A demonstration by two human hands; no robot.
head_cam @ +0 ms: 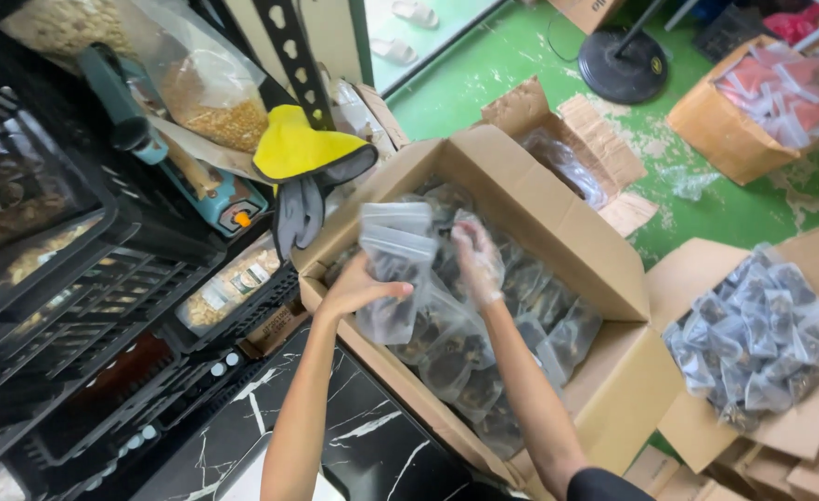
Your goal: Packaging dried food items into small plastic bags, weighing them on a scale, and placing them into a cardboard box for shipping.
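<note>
A large open cardboard box in front of me is filled with several clear plastic pouches of dark dried contents. My left hand, bare, grips the side of one clear pouch held upright over the box. My right hand, in a thin clear glove, holds the same pouch from the far side near its top. Both arms reach in from the bottom of the view.
Black plastic crates stack on the left, with a teal heat sealer, yellow-and-grey gloves and bags of grain. More cardboard boxes of pouches sit right on the green floor. A black marble-pattern surface lies below.
</note>
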